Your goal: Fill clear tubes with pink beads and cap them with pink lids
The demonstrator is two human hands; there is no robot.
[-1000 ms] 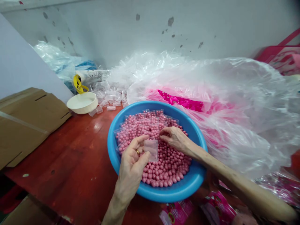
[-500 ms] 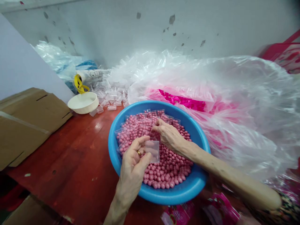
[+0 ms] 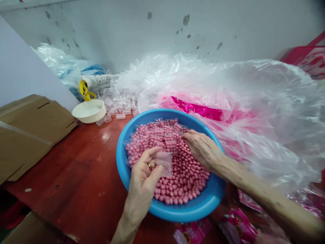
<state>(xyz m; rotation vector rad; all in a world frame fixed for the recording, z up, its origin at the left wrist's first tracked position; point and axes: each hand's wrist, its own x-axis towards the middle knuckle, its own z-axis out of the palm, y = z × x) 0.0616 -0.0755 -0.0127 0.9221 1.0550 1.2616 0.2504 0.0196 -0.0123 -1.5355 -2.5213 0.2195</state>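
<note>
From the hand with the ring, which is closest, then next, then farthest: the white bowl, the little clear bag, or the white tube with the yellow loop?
1. The little clear bag: held in the left hand itself.
2. The white bowl: up to the left, on the red table.
3. The white tube: farthest, behind the bowl at the back.

Soft, even light is falling from above, making the whole scene bright. A pale sheen is glinting on the red surface (image 3: 105,136) near the white bowl (image 3: 89,112), and the clear plastic sheeting (image 3: 254,108) is sparkling with many small highlights. Shadows are showing faint and soft-edged. The left hand (image 3: 142,176) and its small clear bag (image 3: 165,162) are showing sharp. The right forearm (image 3: 279,206) is stretching and blurring toward the near right corner.
</note>
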